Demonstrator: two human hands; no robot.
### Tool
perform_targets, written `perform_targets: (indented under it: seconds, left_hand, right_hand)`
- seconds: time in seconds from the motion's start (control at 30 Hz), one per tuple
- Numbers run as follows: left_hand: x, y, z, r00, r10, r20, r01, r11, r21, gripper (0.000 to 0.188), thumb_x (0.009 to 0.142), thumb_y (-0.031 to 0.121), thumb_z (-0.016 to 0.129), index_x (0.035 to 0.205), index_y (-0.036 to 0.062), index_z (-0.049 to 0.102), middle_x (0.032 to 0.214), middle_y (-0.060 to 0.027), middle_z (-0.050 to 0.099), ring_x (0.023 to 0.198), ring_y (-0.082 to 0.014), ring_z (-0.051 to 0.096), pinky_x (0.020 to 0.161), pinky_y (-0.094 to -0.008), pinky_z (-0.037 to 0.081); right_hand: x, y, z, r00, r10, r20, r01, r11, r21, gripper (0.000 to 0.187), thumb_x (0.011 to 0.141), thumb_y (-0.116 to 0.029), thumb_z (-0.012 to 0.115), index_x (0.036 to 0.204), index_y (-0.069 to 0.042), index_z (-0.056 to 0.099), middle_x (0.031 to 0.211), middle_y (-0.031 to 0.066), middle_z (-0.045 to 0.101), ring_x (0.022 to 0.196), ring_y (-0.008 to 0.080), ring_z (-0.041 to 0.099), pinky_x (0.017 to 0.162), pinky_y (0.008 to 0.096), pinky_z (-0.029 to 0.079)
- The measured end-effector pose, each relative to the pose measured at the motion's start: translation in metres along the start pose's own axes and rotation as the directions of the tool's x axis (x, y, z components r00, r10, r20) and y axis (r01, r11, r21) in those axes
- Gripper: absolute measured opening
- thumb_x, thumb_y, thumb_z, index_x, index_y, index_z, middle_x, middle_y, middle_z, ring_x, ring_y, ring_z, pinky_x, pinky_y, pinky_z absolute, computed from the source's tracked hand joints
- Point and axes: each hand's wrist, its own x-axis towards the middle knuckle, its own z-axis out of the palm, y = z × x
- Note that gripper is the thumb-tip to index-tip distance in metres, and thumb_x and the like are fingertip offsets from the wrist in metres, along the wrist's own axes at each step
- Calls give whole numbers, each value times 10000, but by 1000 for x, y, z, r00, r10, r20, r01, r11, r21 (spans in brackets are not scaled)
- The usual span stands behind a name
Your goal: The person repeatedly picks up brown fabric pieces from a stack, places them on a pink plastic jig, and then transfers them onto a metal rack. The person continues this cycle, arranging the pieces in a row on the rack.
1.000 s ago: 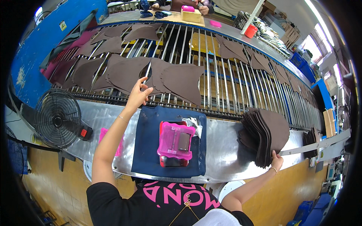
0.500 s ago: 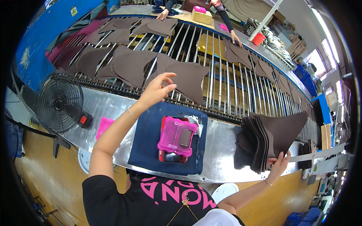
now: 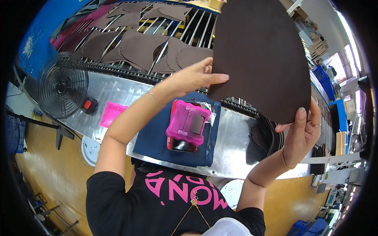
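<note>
The panel (image 3: 264, 55), raised in the air, long axis near to far, lay right of the left hand (image 3: 199, 76), which pinched its left edge, and beyond the right hand (image 3: 301, 131), gripping its near edge.

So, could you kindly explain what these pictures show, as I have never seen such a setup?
There is no robot: a person works with two bare hands. A wide fisheye camera on the person's head looks down, so straight edges bend. The left hand and right hand hold up a dark brown sheet by its edges. On the metal table lie a blue mat under a pink tray and, further right, a partly hidden stack of dark sheets. Beyond, brown pieces rest on metal bars.
</note>
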Motion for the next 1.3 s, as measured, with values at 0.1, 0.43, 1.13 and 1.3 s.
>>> perform_targets:
  seconds: [0.1, 0.43, 1.13, 1.3]
  left_hand:
    - [-24, 17, -40, 952, -255, 168, 264, 964, -29, 466, 902, 223, 627, 1298, 26, 479, 1050, -33, 630, 851, -95, 600, 698, -196, 491]
    - [-124, 104, -71, 928, 221, -299, 6, 796, 606, 196, 984, 251, 481, 1117, 112, 517, 736, 21, 585, 380, -11, 464, 327, -120, 336]
    - [-133, 25, -80, 953, 89, -289, 145, 705, 694, 58, 858, 21, 621, 860, -37, 617, 713, -25, 542, 581, -89, 603, 465, -210, 450]
    - [-105, -4, -63, 990, 139, -7, -72, 556, 828, 74, 804, 45, 670, 865, 4, 666, 726, -71, 580, 594, -177, 598, 520, -272, 462]
  right_hand:
    - [-6, 8, -1, 997, -24, -68, 31, 994, 101, 279, 949, -94, 530, 1172, 73, 516, 891, 143, 636, 559, 130, 593, 499, 201, 470]
    - [-53, 90, 61, 949, 99, 300, -29, 973, -229, 171, 759, -46, 734, 879, -11, 617, 772, 83, 638, 680, 162, 596, 635, 253, 460]
    - [-121, 121, 23, 914, -91, 395, 315, 773, -550, 263, 694, 7, 670, 922, -125, 668, 786, 6, 671, 700, 139, 627, 813, 336, 351]
    - [-167, 121, -3, 983, 89, 160, 38, 758, -651, 200, 705, -34, 717, 893, -95, 687, 742, 19, 654, 648, 165, 598, 813, 329, 372]
